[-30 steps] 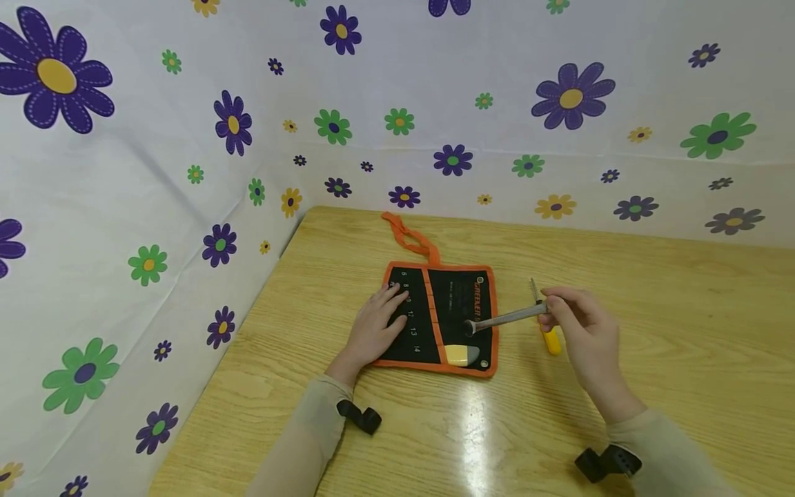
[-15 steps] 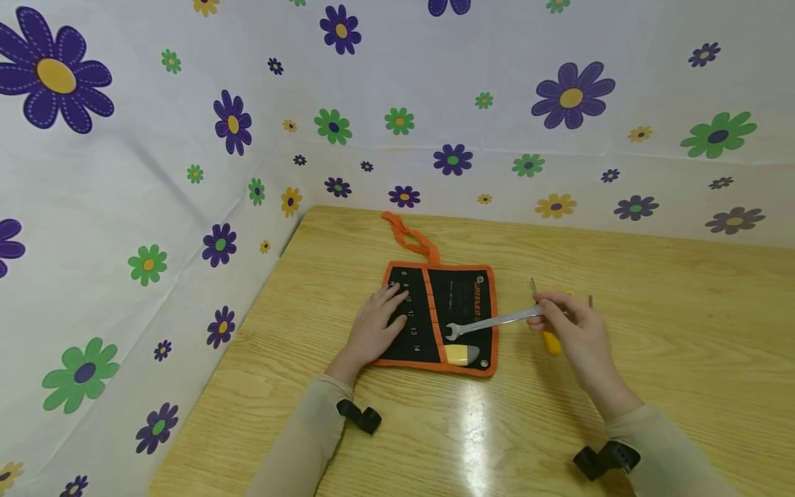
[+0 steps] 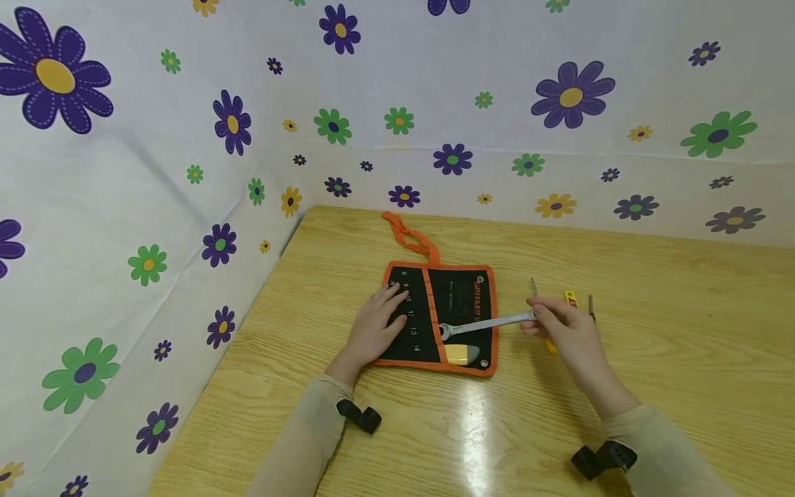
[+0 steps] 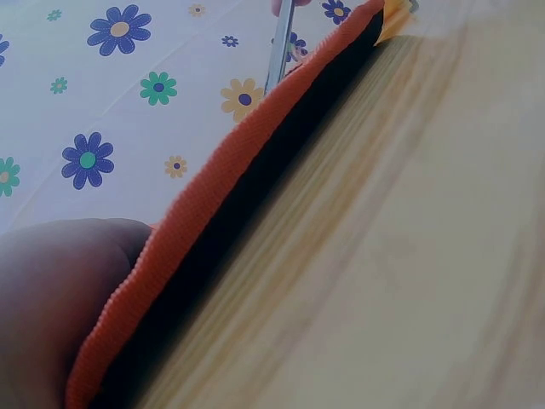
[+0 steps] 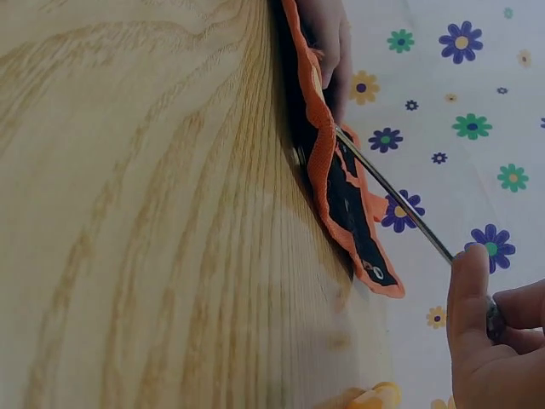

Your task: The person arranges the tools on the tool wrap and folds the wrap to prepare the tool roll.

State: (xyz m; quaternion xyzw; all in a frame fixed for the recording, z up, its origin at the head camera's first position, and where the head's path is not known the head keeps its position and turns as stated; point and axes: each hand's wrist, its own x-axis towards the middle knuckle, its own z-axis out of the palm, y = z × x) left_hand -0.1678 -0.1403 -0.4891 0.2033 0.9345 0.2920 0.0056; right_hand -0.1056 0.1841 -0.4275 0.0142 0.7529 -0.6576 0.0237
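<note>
A black tool pouch [image 3: 456,297] with orange trim lies on the table, numbers printed along its left pocket strip. My left hand [image 3: 375,328] rests on that strip with fingers spread. An open-ended wrench [image 3: 487,323] is pinched by its near end in my right hand [image 3: 571,335]. Its open jaw end is at the orange edge of the pocket strip; I cannot tell whether it has entered a pocket. A yellow-and-grey rounded piece [image 3: 458,355] sticks out of the lowest pocket. In the right wrist view the wrench [image 5: 396,196] slants down to the pouch [image 5: 319,170].
Partly hidden behind my right hand are a yellow item with a red label [image 3: 571,299], a thin metal shaft [image 3: 533,286] and another thin dark shaft [image 3: 592,307]. An orange strap [image 3: 410,238] trails from the pouch's back edge. A flowered cloth [image 3: 484,138] hangs behind the table [image 3: 683,331].
My right hand has moved left, carrying the wrench's open end across the pouch to the orange pocket edge. More of the items behind the hand show. My left hand stays put.
</note>
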